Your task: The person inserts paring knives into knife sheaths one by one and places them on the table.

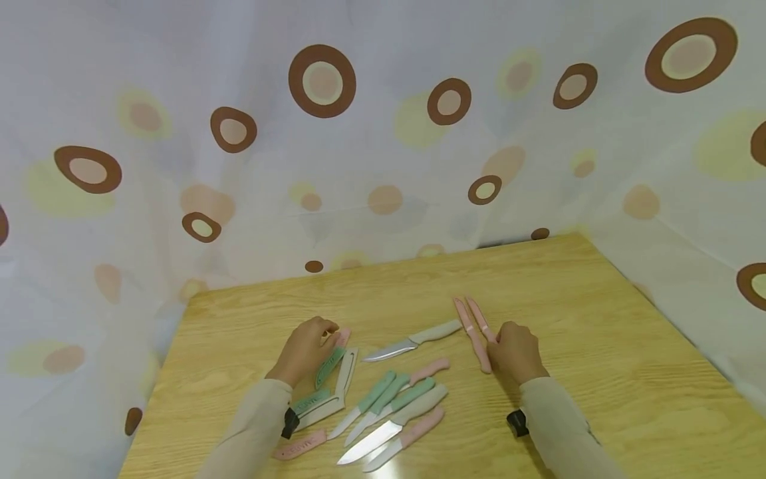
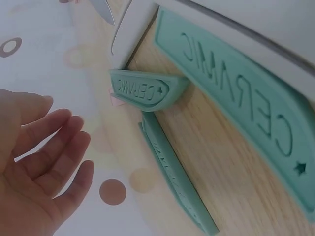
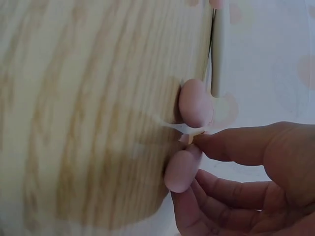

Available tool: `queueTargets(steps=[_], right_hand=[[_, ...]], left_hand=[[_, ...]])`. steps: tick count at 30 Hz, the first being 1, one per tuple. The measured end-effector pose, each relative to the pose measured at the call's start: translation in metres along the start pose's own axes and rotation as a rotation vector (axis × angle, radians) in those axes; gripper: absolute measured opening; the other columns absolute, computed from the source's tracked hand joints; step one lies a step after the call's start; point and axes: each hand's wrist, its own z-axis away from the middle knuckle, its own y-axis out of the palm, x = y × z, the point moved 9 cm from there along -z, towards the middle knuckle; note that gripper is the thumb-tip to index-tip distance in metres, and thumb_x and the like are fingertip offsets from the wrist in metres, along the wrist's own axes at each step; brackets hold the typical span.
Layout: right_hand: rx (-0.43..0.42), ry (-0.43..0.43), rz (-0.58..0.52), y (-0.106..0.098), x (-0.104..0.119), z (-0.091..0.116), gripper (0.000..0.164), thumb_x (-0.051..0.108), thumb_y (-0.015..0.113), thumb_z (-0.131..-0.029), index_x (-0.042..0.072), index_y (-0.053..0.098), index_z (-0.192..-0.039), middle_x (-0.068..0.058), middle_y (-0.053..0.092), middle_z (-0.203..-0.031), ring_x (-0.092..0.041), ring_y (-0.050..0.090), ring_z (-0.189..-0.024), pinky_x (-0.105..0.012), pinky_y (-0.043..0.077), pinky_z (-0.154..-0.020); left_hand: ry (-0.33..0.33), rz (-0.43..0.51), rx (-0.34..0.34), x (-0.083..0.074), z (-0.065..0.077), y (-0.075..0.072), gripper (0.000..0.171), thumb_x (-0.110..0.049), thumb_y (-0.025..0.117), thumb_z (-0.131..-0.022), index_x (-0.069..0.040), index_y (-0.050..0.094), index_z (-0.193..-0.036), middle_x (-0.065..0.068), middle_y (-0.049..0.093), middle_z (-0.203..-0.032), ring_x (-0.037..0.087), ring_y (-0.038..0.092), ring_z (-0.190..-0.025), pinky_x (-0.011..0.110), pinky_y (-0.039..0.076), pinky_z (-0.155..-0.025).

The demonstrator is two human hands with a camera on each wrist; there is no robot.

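Note:
My right hand (image 1: 517,352) pinches the handle end of a pink knife in a pink sheath (image 1: 479,316). Beside it lies another pink sheathed knife (image 1: 473,336); both handle ends show in the right wrist view. Over the left-hand group of blade sheaths is my left hand (image 1: 306,349), its fingers loosely bent and holding nothing. In the left wrist view that hand (image 2: 47,162) hangs apart from a green sheath (image 2: 142,88) marked CERAMIC. A larger green sheath (image 2: 236,98) and a narrow green one (image 2: 174,177) lie nearby.
A cream-handled knife (image 1: 413,340) lies between the hands. Nearer me, bare-bladed knives with green, pink and cream handles (image 1: 419,406) overlap. Cream sheaths (image 1: 346,372) and a pink sheath (image 1: 300,444) are at left. A patterned curtain (image 1: 383,133) borders the wooden table (image 1: 598,332).

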Motion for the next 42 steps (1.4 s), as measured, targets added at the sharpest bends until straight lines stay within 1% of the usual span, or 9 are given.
queueTargets(steps=[9,15,21,23,29,32,36,39,42], right_hand=[[-0.011,-0.022,0.025,0.006,-0.002,-0.002,0.016,0.006,0.056,-0.075,0.002,0.053,-0.060,-0.004,0.050,-0.053,-0.018,0.047,-0.046,-0.032,0.042,-0.043],[0.018,0.012,0.025,0.008,-0.003,0.001,0.016,0.008,0.055,-0.082,-0.001,0.054,-0.068,-0.006,0.052,-0.057,-0.019,0.048,-0.049,-0.031,0.041,-0.043],[-0.079,-0.091,0.041,0.000,0.019,0.015,0.027,0.010,0.053,-0.091,-0.017,0.056,-0.095,-0.021,0.059,-0.075,-0.025,0.057,-0.061,-0.039,0.052,-0.056],[-0.091,-0.120,0.024,-0.002,0.028,0.022,0.029,0.011,0.053,-0.092,-0.017,0.056,-0.100,-0.018,0.059,-0.074,-0.022,0.055,-0.057,-0.038,0.051,-0.054],[-0.095,-0.183,-0.020,-0.009,0.040,0.043,0.027,0.013,0.059,-0.089,-0.013,0.059,-0.098,-0.006,0.056,-0.068,-0.011,0.046,-0.049,-0.025,0.043,-0.044],[-0.148,-0.254,0.034,-0.017,0.042,0.055,0.024,0.011,0.065,-0.085,-0.012,0.061,-0.093,-0.007,0.056,-0.066,-0.011,0.047,-0.050,-0.023,0.045,-0.045],[-0.169,-0.289,0.067,-0.019,0.041,0.068,0.022,0.011,0.069,-0.082,-0.009,0.063,-0.089,-0.009,0.058,-0.067,-0.013,0.052,-0.053,-0.025,0.050,-0.049],[-0.153,-0.283,0.057,-0.018,0.040,0.074,0.020,0.012,0.068,-0.083,-0.006,0.063,-0.088,-0.009,0.059,-0.069,-0.015,0.055,-0.056,-0.027,0.051,-0.051],[-0.146,-0.276,0.044,-0.018,0.040,0.078,0.018,0.012,0.068,-0.083,-0.005,0.063,-0.088,-0.007,0.058,-0.070,-0.015,0.055,-0.057,-0.028,0.051,-0.052]], left_hand=[[0.009,0.028,-0.032,0.000,0.005,-0.001,0.017,-0.014,0.060,-0.091,-0.002,0.068,-0.101,0.006,0.063,-0.096,0.019,0.058,-0.087,0.034,0.051,-0.076],[0.006,0.004,-0.021,0.005,0.007,0.002,0.020,-0.014,0.061,-0.090,-0.002,0.066,-0.105,0.005,0.063,-0.094,0.019,0.058,-0.086,0.032,0.051,-0.073],[-0.065,-0.039,-0.026,0.013,0.004,-0.002,0.022,-0.016,0.062,-0.089,-0.002,0.065,-0.105,0.004,0.063,-0.090,0.016,0.059,-0.076,0.027,0.050,-0.058],[-0.088,-0.063,-0.011,0.014,0.000,-0.002,0.019,-0.017,0.062,-0.089,-0.004,0.066,-0.101,0.003,0.063,-0.088,0.016,0.058,-0.073,0.027,0.050,-0.057],[-0.153,-0.108,0.071,0.012,-0.016,0.005,0.017,-0.022,0.060,-0.090,-0.006,0.066,-0.096,0.002,0.063,-0.086,0.016,0.058,-0.071,0.029,0.051,-0.056],[-0.186,-0.117,0.101,0.012,-0.023,0.013,0.021,-0.025,0.062,-0.089,-0.005,0.066,-0.092,0.003,0.064,-0.082,0.014,0.057,-0.064,0.028,0.049,-0.051],[-0.254,-0.148,0.149,0.015,-0.027,0.026,0.030,-0.033,0.065,-0.086,-0.005,0.065,-0.077,0.002,0.059,-0.066,0.012,0.049,-0.052,0.024,0.042,-0.044],[-0.285,-0.174,0.149,0.015,-0.029,0.031,0.031,-0.033,0.068,-0.083,-0.006,0.060,-0.070,0.001,0.051,-0.058,0.012,0.044,-0.048,0.024,0.038,-0.041],[-0.293,-0.166,0.121,0.014,-0.031,0.033,0.025,-0.026,0.066,-0.082,-0.007,0.056,-0.070,0.000,0.047,-0.057,0.013,0.042,-0.048,0.023,0.036,-0.041]])
